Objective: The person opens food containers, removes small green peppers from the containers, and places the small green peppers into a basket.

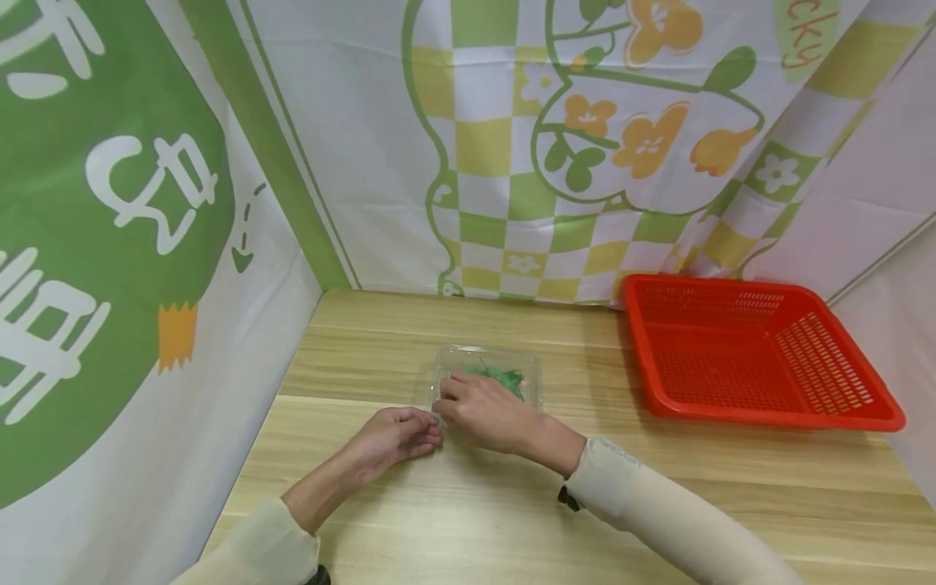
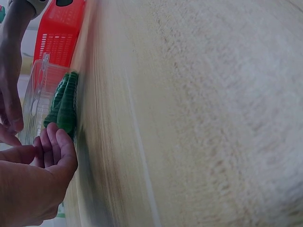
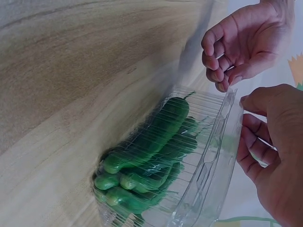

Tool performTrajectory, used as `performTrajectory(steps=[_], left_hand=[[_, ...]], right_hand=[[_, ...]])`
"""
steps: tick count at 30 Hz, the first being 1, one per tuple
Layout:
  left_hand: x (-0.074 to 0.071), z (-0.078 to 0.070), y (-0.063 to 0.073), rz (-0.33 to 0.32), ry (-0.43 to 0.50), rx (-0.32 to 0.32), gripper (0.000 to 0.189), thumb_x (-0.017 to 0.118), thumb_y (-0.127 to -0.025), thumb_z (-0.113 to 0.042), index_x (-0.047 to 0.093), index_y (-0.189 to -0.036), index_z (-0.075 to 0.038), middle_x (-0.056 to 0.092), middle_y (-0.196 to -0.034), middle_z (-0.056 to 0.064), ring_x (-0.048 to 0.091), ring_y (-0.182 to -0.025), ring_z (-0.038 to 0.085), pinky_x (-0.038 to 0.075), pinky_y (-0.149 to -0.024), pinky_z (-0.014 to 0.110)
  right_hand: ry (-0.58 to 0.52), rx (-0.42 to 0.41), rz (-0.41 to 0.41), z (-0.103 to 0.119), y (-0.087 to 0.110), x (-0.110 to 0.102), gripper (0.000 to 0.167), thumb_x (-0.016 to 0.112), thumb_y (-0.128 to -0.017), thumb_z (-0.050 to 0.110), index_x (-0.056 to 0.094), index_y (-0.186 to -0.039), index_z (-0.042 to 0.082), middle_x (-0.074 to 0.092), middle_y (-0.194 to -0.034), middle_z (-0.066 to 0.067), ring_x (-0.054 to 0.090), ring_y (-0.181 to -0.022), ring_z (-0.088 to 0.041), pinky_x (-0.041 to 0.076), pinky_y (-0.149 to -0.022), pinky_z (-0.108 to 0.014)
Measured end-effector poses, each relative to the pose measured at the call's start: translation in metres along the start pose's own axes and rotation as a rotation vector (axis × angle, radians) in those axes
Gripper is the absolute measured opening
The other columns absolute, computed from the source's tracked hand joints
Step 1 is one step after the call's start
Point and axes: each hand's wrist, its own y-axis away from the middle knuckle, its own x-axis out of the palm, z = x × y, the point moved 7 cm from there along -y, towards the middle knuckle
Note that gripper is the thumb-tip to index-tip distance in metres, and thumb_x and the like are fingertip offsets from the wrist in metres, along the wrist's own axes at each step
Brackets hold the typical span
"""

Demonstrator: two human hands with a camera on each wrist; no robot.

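Note:
A clear plastic box [image 1: 488, 351] with a ribbed wall holds several small green cucumbers [image 3: 151, 137], thin stems showing on some. My left hand [image 1: 395, 441] is at the box's near left corner, thumb and fingertips pinching the rim there. From above and to the right, my right hand [image 1: 491, 413] reaches over the box and hides part of it. In the right wrist view, that hand's thumb lies on the rim [image 3: 208, 153] close to the left fingertips, with the other fingers curled behind the clear plastic.
A red perforated basket [image 1: 768, 419] stands at the right of the wooden table [image 1: 468, 520]. Behind the table hangs a green and white checked cloth [image 1: 512, 187], and a printed cloth [image 1: 132, 292] covers the left side.

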Motion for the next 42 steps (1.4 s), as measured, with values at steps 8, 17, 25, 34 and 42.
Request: performTrajectory(steps=[8,17,25,34,42], left_hand=[[0.0,0.002,-0.002,0.01,0.021,0.003,0.026,0.046,-0.112,-0.006,0.06,-0.125,0.012,0.069,-0.117,0.013,0.071,-0.108,0.019,0.057,-0.106,0.035],[0.001,0.001,-0.002,-0.001,0.052,0.004,0.028,0.049,-0.112,-0.006,0.057,-0.129,0.015,0.069,-0.114,0.012,0.071,-0.106,0.017,0.057,-0.106,0.034],[0.0,0.002,-0.002,-0.029,0.066,0.0,0.022,0.051,-0.111,-0.007,0.061,-0.122,0.01,0.07,-0.112,0.01,0.071,-0.104,0.016,0.058,-0.104,0.033],[-0.001,0.003,-0.001,-0.033,0.07,-0.004,0.021,0.053,-0.111,-0.007,0.064,-0.121,0.007,0.071,-0.108,0.007,0.071,-0.103,0.015,0.059,-0.101,0.03],[-0.002,0.002,-0.002,-0.034,0.073,0.011,0.018,0.054,-0.11,-0.006,0.066,-0.117,0.004,0.072,-0.105,0.004,0.071,-0.1,0.013,0.06,-0.099,0.027]], right_hand=[[-0.045,0.012,0.012,-0.003,-0.002,0.005,0.005,0.075,-0.099,0.013,0.079,-0.099,0.014,0.064,-0.095,0.003,0.056,-0.086,-0.011,0.051,-0.074,-0.02],[-0.084,0.011,0.03,-0.003,-0.007,0.007,0.004,0.076,-0.097,0.016,0.079,-0.097,0.013,0.063,-0.094,0.003,0.056,-0.087,-0.012,0.052,-0.076,-0.02],[-0.078,-0.03,0.039,-0.001,-0.011,0.008,0.007,0.075,-0.097,0.016,0.076,-0.09,0.014,0.053,-0.085,0.006,0.049,-0.08,-0.01,0.047,-0.069,-0.019],[-0.017,-0.034,0.053,0.001,-0.015,0.011,0.014,0.072,-0.097,0.02,0.072,-0.084,0.015,0.052,-0.082,0.006,0.048,-0.078,-0.01,0.045,-0.067,-0.02],[0.035,-0.008,0.027,0.004,-0.017,0.009,0.02,0.076,-0.096,0.025,0.071,-0.08,0.015,0.055,-0.08,0.005,0.05,-0.075,-0.01,0.046,-0.063,-0.019]])
